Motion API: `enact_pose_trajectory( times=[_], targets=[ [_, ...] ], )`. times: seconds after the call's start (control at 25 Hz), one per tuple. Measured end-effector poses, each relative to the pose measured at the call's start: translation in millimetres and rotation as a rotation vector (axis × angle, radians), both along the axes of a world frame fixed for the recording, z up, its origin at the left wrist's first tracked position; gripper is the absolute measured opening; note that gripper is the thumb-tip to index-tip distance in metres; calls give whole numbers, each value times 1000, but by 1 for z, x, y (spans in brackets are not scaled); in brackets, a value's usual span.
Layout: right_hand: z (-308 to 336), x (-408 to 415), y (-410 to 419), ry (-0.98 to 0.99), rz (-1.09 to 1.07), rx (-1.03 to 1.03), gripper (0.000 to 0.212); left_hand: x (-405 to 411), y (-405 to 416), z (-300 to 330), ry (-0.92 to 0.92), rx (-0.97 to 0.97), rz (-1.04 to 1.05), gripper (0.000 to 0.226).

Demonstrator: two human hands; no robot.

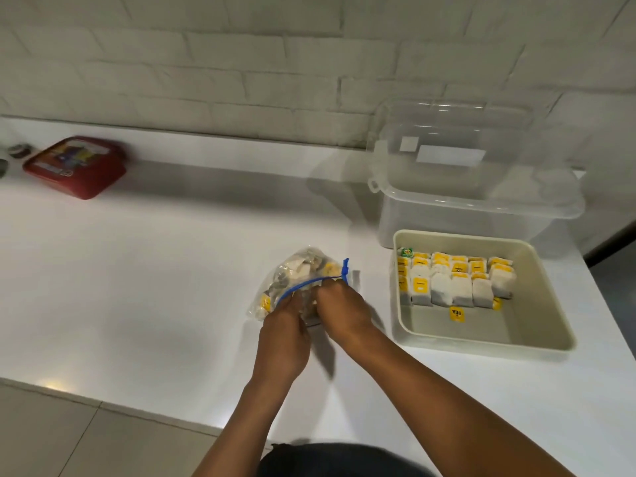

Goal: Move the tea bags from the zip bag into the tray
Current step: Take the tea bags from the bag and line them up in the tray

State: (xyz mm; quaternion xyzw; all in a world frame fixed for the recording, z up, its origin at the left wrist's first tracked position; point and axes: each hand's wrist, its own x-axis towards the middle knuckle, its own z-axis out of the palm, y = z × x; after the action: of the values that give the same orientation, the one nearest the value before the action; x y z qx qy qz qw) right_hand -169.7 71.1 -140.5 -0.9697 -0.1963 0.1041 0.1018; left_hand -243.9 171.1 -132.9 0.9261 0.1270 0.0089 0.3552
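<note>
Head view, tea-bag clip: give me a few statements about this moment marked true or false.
1. Both hands, left hand and right hand, are at the zip bag. True.
2. The tray holds no tea bags. False: rows of tea bags fill its far part.
3. The zip bag lies left of the tray on the white counter. True.
4. The clear lidded box stands in front of the tray. False: it stands behind it, by the wall.

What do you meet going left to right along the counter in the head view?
Red lidded box → zip bag, held at its blue seal by the left hand and right hand → cream tray of tea bags.
</note>
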Motion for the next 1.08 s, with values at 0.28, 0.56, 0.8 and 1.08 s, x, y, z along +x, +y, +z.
enact_pose_trajectory(
  times=[0.28, 0.56, 0.8, 1.08],
  targets=[
    [11, 2, -10, 95, -35, 225, 16, 8, 6, -4, -6, 32, 85, 35],
    [23, 0, -27, 183, -197, 570, 5, 10, 5, -2, -34, -46, 68, 19],
    [29, -5, -46, 399, -452, 874, 12, 9, 4, 7, -57, -348, 141, 11],
    [35, -10, -57, 675, -606, 1245, 9, 10, -2, 25, -77, -531, 124, 10]
  ],
)
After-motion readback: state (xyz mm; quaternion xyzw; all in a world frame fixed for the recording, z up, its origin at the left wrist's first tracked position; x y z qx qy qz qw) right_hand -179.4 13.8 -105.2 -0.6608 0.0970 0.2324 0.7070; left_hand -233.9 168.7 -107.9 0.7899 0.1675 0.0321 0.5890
